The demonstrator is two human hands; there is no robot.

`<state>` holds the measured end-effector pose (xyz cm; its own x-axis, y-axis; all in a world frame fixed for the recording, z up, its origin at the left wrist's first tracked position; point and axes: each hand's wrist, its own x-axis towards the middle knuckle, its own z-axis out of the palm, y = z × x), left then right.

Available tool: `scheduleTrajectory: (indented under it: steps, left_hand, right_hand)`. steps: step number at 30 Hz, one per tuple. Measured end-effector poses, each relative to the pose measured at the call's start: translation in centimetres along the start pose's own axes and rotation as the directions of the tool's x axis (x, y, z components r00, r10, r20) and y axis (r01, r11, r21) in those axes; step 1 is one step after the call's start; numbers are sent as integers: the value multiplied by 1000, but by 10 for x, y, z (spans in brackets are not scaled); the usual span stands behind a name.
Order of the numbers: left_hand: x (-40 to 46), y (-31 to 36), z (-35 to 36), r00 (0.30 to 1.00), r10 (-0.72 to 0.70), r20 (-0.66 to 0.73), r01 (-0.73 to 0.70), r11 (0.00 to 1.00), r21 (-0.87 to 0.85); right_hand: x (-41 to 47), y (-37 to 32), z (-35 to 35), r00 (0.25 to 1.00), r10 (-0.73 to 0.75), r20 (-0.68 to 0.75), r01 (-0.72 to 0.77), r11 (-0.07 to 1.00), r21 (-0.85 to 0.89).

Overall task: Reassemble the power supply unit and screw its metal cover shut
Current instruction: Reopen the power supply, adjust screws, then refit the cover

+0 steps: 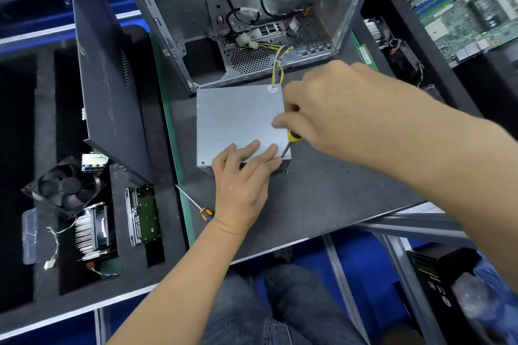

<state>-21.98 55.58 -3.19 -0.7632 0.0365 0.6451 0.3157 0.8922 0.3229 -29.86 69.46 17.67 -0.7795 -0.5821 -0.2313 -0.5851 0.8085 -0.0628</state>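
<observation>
The grey metal power supply unit lies flat on the dark mat, its cover on top and its yellow and black cable bundle running back into the open case. My left hand rests on the near edge of the cover with straight fingers pressing it down. My right hand grips a yellow-and-black screwdriver, its thin shaft angled down to the cover's near right corner beside my left fingertips. The screw under the tip is hidden.
An open silver computer case stands behind the unit, a black side panel leans at the left. A second orange-handled screwdriver lies near my left wrist. A fan, heatsink and drive sit in foam slots; a motherboard far right.
</observation>
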Motion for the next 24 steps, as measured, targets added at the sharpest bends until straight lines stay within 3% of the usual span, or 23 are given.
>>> scheduleTrajectory:
  steps: [2, 4, 6, 9, 11, 13, 15, 18, 22, 24]
  left_hand:
    - [-2, -1, 0, 1000, 13, 9, -13, 1000, 2]
    - [-2, -1, 0, 1000, 24, 5, -24, 1000, 6]
    - [-1, -1, -2, 1000, 27, 10, -27, 1000, 5]
    - [-1, -1, -2, 1000, 29, 9, -29, 1000, 1]
    - [-1, -1, -2, 999, 37, 5, -37, 999, 1]
    - [0, -2, -1, 999, 36, -2, -36, 999, 4]
    - [-2, -3, 0, 1000, 24, -11, -24, 1000, 1]
    - [-4, -4, 1, 1000, 8, -20, -9, 999, -32]
    - [-4, -5, -2, 1000, -21, -11, 20, 995, -96]
    - [-4, -6, -2, 999, -44, -11, 42, 993, -108]
  right_hand:
    - [-4, -1, -3, 998, 62, 26, -63, 997, 38]
    - [-5, 2, -3, 999, -3, 35, -2, 988, 157]
    - [-2, 1, -2, 998, -67, 13, 66, 994, 91]
    - [0, -2, -4, 998, 62, 0, -62, 995, -83]
    - [-5, 0, -5, 997, 53, 64, -55, 998, 25]
    - [-7, 2, -3, 995, -61, 73, 46, 981, 190]
    - [-3, 2, -2, 996, -78, 32, 74, 991, 112]
    - [-2, -1, -1, 1000, 21, 17, -20, 998, -65]
    - [-7, 4, 0, 997, -71, 33, 65, 985, 159]
    - [-2, 6, 0, 998, -56, 27, 53, 995, 81]
